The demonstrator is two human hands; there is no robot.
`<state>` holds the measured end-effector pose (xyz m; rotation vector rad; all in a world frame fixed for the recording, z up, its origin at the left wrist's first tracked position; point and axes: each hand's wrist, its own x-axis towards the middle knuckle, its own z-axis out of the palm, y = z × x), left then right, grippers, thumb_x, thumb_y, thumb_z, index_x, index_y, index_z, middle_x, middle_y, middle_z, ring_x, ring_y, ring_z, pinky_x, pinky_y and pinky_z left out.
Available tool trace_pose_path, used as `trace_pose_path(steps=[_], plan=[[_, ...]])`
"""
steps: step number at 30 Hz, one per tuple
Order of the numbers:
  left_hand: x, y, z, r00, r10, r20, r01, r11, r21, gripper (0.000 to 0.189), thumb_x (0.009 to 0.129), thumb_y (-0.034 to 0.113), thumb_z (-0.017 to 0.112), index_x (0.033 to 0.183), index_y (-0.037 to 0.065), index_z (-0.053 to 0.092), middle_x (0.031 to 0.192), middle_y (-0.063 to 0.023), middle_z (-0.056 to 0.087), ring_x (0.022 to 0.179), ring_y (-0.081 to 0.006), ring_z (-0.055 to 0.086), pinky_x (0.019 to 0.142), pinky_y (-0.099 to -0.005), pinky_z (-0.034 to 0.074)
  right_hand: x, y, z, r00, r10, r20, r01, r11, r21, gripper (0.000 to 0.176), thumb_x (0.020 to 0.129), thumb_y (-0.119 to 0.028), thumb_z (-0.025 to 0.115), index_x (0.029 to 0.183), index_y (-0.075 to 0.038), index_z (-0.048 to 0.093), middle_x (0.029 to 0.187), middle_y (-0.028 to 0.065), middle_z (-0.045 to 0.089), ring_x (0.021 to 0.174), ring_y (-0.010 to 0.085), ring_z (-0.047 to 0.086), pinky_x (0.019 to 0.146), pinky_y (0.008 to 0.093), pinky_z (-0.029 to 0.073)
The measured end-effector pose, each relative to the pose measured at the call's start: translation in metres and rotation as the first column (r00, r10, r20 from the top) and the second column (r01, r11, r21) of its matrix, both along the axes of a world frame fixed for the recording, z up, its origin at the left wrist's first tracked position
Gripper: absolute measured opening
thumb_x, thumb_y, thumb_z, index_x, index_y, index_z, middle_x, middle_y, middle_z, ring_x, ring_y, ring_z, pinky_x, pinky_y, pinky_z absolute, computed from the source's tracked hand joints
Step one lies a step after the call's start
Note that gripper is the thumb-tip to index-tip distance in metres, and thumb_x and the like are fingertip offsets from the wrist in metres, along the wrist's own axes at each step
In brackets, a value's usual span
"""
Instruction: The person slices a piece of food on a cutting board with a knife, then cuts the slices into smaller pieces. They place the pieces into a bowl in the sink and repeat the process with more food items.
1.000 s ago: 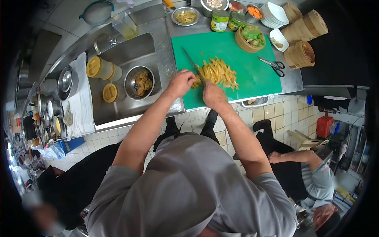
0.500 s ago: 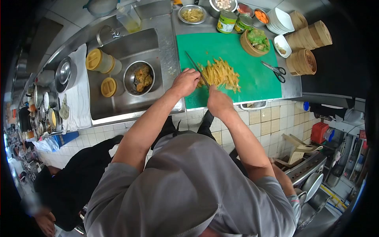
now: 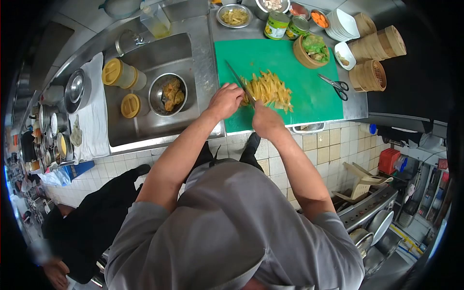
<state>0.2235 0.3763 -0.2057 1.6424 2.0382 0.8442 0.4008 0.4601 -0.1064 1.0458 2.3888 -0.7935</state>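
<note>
A knife (image 3: 236, 76) lies slantwise over the green cutting board (image 3: 270, 54), its tip pointing away to the left. My right hand (image 3: 267, 120) is closed around its handle, near the board's front edge. Just left of the blade, my left hand (image 3: 226, 101) rests on the board with its fingers curled and pressed together. Whatever sits under those fingertips is hidden. Right of the blade spreads a loose pile of yellow-brown cut strips (image 3: 274, 91), some touching the knife.
Scissors (image 3: 336, 86) and a bamboo steamer (image 3: 303, 57) with leafy greens sit on the board. Opened cans (image 3: 276, 26) stand behind. Bamboo steamers (image 3: 367, 76) stack at right. The sink (image 3: 145, 46) holds a metal bowl (image 3: 180, 78) and yellow-lidded containers (image 3: 118, 73). A person in black (image 3: 99, 208) is behind left.
The view has shifted slightly. My right hand and the knife handle have moved a little, while my left hand stays put. Another person's arm behind my right elbow is out of view now.
</note>
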Motion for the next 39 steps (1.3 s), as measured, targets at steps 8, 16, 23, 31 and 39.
trace_pose_path(steps=[8,16,23,31,39], plan=[[-0.001,0.0,-0.003,1.0,0.005,0.009,-0.005,1.0,0.014,0.003,0.096,0.009,0.068,0.097,0.006,0.07,0.104,-0.0125,0.068,0.108,-0.0373,0.062,0.099,-0.0498,0.051,-0.021,-0.002,-0.05,0.996,-0.037,-0.085,0.042,0.997,0.059,0.029,0.098,-0.006,0.052,0.125,0.005,0.05,0.105,0.034,0.075,0.103,0.0517,0.075,0.09,0.0606,0.058],[-0.009,-0.003,-0.007,0.997,-0.059,0.048,0.057,0.998,0.034,0.005,0.098,0.007,0.065,0.101,0.006,0.069,0.107,-0.0134,0.067,0.11,-0.0382,0.062,0.103,-0.0493,0.049,-0.002,-0.022,-0.027,0.997,-0.053,-0.047,0.055,0.998,0.026,0.025,0.097,-0.006,0.052,0.12,0.005,0.051,0.103,0.0349,0.075,0.1,0.0522,0.075,0.088,0.061,0.058],[-0.01,-0.006,-0.011,0.996,-0.093,0.005,0.093,0.995,0.033,0.005,0.098,0.007,0.065,0.1,0.006,0.069,0.106,-0.0126,0.065,0.11,-0.038,0.062,0.104,-0.0488,0.048,-0.012,-0.007,-0.033,0.993,-0.039,-0.11,0.042,0.999,0.027,0.029,0.097,-0.006,0.052,0.124,0.005,0.049,0.104,0.0363,0.074,0.099,0.0536,0.074,0.088,0.0612,0.058],[-0.006,-0.004,-0.006,0.998,-0.064,-0.003,0.063,0.995,-0.071,0.007,0.099,0.006,0.064,0.103,0.007,0.069,0.111,-0.0121,0.064,0.117,-0.0366,0.061,0.107,-0.0462,0.048,-0.007,-0.023,-0.052,0.996,-0.07,-0.063,0.072,0.996,0.046,0.026,0.098,-0.007,0.051,0.122,0.004,0.05,0.105,0.0358,0.075,0.102,0.0536,0.074,0.091,0.0614,0.057],[-0.002,-0.01,-0.005,0.997,-0.079,-0.016,0.078,0.996,-0.038,0.011,0.1,0.013,0.068,0.105,0.012,0.077,0.114,-0.0079,0.064,0.116,-0.0325,0.06,0.101,-0.0461,0.052,-0.016,-0.011,-0.061,0.982,-0.092,-0.167,0.104,0.993,0.063,0.026,0.1,-0.011,0.054,0.122,0.001,0.051,0.099,0.0362,0.073,0.097,0.0551,0.073,0.087,0.0644,0.055]])
